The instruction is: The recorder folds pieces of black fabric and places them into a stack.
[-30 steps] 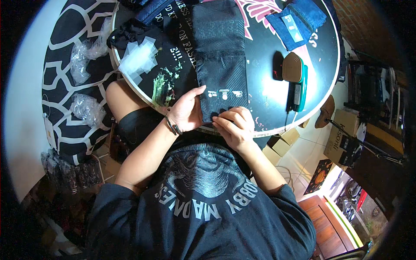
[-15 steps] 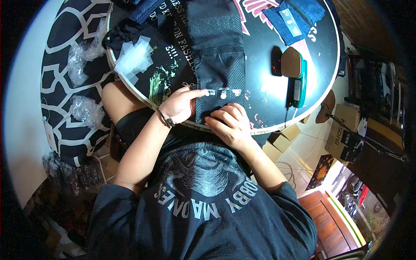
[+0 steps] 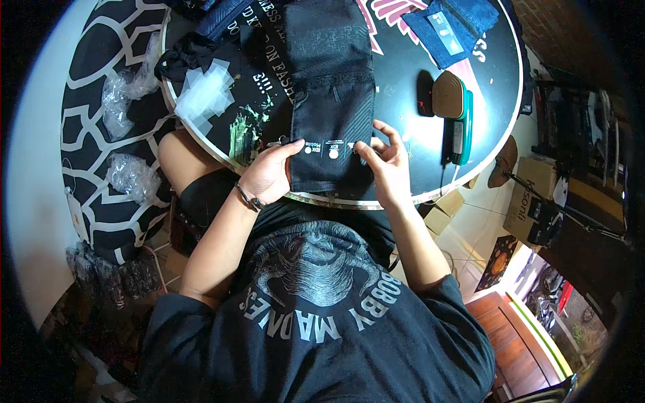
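A folded piece of black cloth (image 3: 329, 101) with small white prints near its lower end lies lengthwise on the round black table (image 3: 403, 181). My left hand (image 3: 270, 173) holds its left edge, thumb on top and the other fingers out of sight beneath. At the right edge is my right hand (image 3: 391, 168): its thumb presses on the cloth beside the prints. The right index finger is raised and bent, while the lower fingers curl by the edge, partly hidden.
To the right lies a green hand iron (image 3: 460, 131) with a tan plate and a cord. Behind it is folded blue denim (image 3: 463, 23) with a pale strip. Translucent sheets (image 3: 205, 91) are piled at left. Crumpled clear plastic (image 3: 131, 178) lies on the patterned surface beyond the table's left edge.
My right hand has moved from the cloth's lower end up to its right edge. My left thumb has slid off the prints toward the left edge. The cloth has shifted slightly left.
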Demonstrator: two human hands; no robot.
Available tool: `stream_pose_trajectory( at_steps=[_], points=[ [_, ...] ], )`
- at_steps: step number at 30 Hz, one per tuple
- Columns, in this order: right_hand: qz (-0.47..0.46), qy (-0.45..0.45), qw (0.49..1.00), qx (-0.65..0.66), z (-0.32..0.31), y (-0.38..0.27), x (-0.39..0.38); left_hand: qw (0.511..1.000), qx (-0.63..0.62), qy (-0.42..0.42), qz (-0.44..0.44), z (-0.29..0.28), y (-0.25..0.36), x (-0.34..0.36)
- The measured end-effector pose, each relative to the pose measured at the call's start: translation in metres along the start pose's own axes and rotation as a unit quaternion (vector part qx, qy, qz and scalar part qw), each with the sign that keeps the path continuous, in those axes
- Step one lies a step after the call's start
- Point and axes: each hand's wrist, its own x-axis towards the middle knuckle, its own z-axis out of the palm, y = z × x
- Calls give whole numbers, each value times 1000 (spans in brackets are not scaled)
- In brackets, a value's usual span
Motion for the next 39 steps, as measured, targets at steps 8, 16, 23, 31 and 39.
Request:
stream_pose_trajectory(
  at_steps=[8, 16, 23, 31, 39],
  points=[
    [-31, 65, 997, 16, -8, 12, -13, 998, -38, 46, -27, 11, -17, -3],
    [-22, 76, 996, 36, -15, 16, -14, 997, -68, 9, -30, 22, -16, -4],
    [-34, 88, 995, 30, -10, 18, -17, 996, 4, 86, -7, 16, -15, -5],
    [-40, 97, 994, 29, -6, 18, -13, 998, 8, 47, 46, 10, -19, -6],
    [-149, 113, 964, -189, -29, -12, -1, 995, 79, -3, 68, 15, -15, -14]
  ],
)
